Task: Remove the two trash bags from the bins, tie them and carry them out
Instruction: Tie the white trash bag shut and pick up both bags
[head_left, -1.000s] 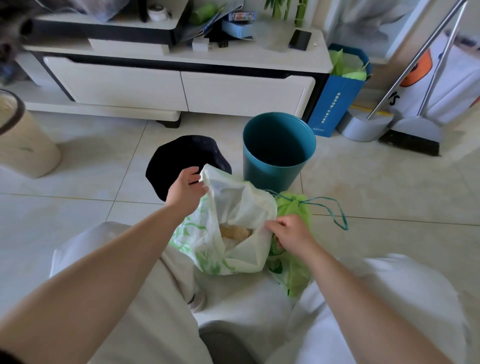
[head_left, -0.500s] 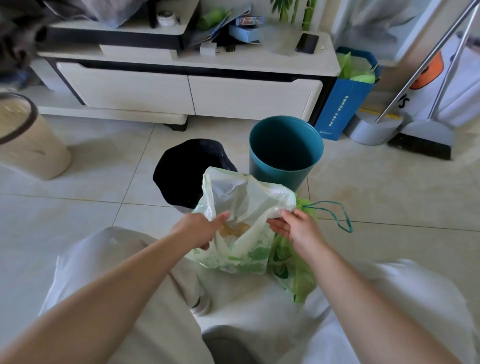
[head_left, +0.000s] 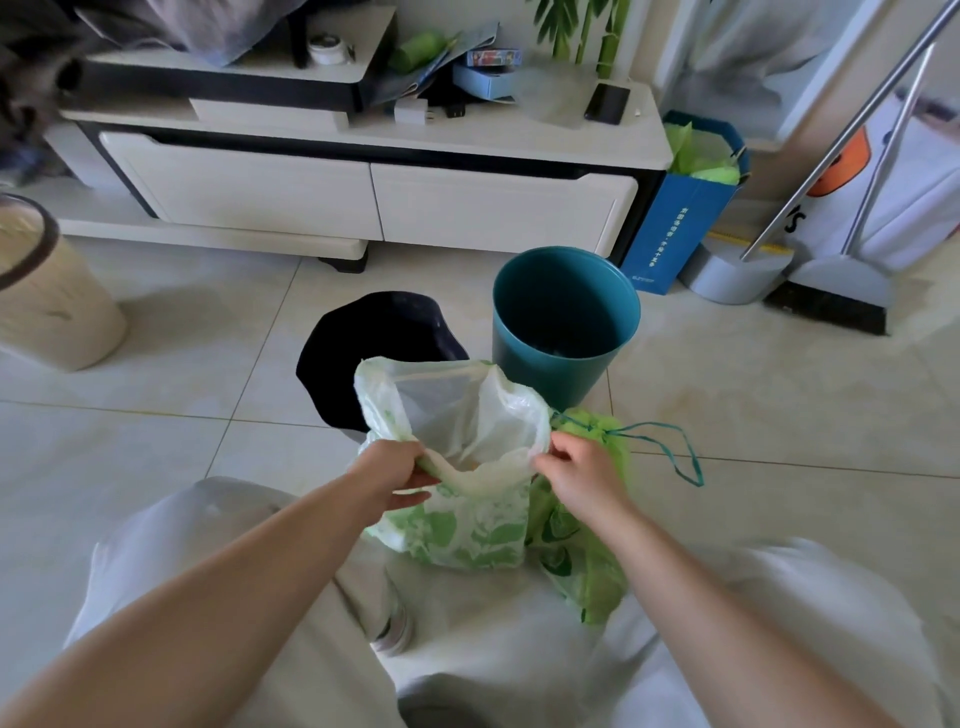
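The white bag with green print stands on the floor between my knees, its mouth pulled wide open and facing up at me. My left hand grips the near left edge of that mouth, the fingers curled round a bunched fold of plastic. My right hand pinches the right edge between thumb and fingertips, so the rim stretches between both hands. Something pale brown shows low inside the bag; I cannot tell what it is.

The green bag lies against the white one on its right side, partly under my right wrist. Its neck is gathered, and its teal drawstring loops out over the floor to the right.

Just behind the two bags the teal bin stands upright, its inner wall showing. The dark bin is beside it to the left, its near side hidden by the white bag.

Farther back, a low white cabinet with two drawers runs along the wall, with a phone lying on its top. A blue paper bag stuffed with green plastic stands at the cabinet's right end, then a grey dustpan and a broom with long metal handles. A beige bin stands at the far left.
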